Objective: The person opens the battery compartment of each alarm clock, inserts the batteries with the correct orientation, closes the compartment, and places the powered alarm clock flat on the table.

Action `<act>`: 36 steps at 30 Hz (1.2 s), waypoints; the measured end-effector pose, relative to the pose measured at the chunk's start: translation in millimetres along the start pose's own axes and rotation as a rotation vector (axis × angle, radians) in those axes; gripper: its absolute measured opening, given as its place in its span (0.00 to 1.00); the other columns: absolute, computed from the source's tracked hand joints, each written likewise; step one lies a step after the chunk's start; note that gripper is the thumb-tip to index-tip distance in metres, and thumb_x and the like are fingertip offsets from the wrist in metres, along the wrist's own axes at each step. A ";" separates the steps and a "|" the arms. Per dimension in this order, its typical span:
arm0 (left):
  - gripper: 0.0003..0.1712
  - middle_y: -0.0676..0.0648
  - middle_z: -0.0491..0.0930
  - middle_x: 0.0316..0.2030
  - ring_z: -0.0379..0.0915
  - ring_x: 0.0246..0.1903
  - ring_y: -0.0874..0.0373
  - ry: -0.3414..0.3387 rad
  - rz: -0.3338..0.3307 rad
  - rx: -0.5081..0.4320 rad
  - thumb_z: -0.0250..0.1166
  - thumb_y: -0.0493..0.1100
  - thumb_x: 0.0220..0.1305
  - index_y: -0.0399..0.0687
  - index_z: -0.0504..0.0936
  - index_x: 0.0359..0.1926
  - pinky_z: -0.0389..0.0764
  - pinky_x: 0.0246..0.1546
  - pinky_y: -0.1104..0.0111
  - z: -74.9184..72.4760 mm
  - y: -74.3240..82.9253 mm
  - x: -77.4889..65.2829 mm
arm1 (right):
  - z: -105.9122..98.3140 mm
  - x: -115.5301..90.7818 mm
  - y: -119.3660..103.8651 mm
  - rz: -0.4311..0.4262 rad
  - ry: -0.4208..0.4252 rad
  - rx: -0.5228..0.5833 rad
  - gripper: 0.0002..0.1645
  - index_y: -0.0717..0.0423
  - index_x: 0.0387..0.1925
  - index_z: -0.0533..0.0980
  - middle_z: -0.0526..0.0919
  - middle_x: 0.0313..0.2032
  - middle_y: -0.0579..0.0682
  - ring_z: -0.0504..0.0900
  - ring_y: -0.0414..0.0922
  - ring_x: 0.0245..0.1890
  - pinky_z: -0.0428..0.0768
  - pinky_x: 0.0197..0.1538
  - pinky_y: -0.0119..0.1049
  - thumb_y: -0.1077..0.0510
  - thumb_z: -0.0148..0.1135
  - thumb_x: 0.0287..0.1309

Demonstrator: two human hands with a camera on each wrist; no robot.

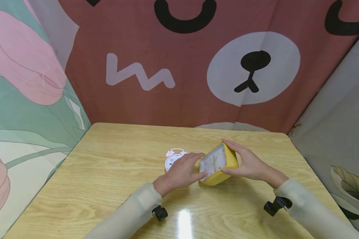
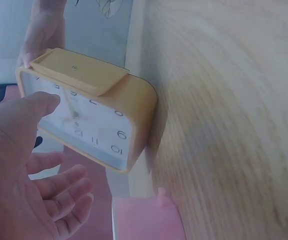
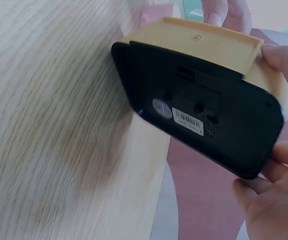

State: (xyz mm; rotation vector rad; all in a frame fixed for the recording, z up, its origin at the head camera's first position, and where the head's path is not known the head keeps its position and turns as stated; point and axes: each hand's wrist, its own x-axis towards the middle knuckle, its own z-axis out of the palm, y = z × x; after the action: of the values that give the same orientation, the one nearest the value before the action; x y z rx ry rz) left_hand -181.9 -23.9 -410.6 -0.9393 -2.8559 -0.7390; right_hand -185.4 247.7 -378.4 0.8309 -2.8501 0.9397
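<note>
A yellow desk clock [image 1: 219,166] with a white dial is tilted up on one end over the table. My right hand [image 1: 251,162] grips its raised end, thumb on one long side and fingers on the other. My left hand [image 1: 182,169] is at the dial side; in the left wrist view its thumb overlaps the dial [image 2: 91,117] while the other fingers are loosely bent below it. The right wrist view shows the clock's black back [image 3: 194,110], with a barcode label and small knobs. Beyond my left hand stands a small pink-and-white twin-bell alarm clock [image 1: 171,161], partly hidden by that hand.
The wooden table [image 1: 107,166] reaches back to a hanging cloth [image 1: 182,106] with a bear face. Patterned cloth also hangs at the left and right sides. A black wrist camera [image 1: 160,212] is strapped to my left wrist, another [image 1: 276,205] to my right.
</note>
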 end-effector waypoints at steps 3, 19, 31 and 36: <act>0.38 0.50 0.77 0.66 0.75 0.63 0.54 -0.007 -0.006 0.004 0.66 0.62 0.65 0.54 0.70 0.72 0.78 0.61 0.58 -0.9 0.1 0.7 | -2.9 -2.1 2.3 0.026 -0.024 -0.006 0.64 0.55 0.79 0.55 0.62 0.75 0.61 0.62 0.63 0.75 0.69 0.67 0.65 0.41 0.79 0.48; 0.39 0.50 0.72 0.70 0.69 0.68 0.52 -0.044 -0.042 -0.009 0.65 0.62 0.66 0.55 0.68 0.73 0.74 0.66 0.55 -3.9 -4.6 2.0 | -17.1 -7.5 14.0 0.085 -0.123 -0.048 0.67 0.62 0.75 0.60 0.69 0.72 0.61 0.72 0.59 0.69 0.75 0.65 0.56 0.40 0.83 0.40; 0.37 0.49 0.75 0.68 0.72 0.66 0.52 -0.032 -0.037 0.009 0.65 0.61 0.67 0.54 0.70 0.72 0.76 0.64 0.55 -4.1 -7.2 1.8 | -12.5 -14.9 25.2 0.099 -0.165 -0.050 0.68 0.63 0.75 0.59 0.66 0.72 0.64 0.72 0.63 0.69 0.75 0.64 0.58 0.37 0.82 0.41; 0.37 0.49 0.75 0.67 0.72 0.66 0.52 -0.035 -0.027 0.028 0.66 0.61 0.66 0.54 0.71 0.71 0.75 0.64 0.56 -3.9 -7.8 2.0 | -10.7 -19.0 29.0 0.114 -0.177 -0.025 0.68 0.64 0.75 0.59 0.66 0.72 0.66 0.70 0.67 0.68 0.74 0.64 0.61 0.37 0.82 0.41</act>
State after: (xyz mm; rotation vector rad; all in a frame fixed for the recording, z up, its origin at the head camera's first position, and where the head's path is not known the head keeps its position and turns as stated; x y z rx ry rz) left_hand -188.4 -30.0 -410.1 -0.9208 -2.9066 -0.6898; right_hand -185.0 282.4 -389.1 0.7951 -3.0827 0.8809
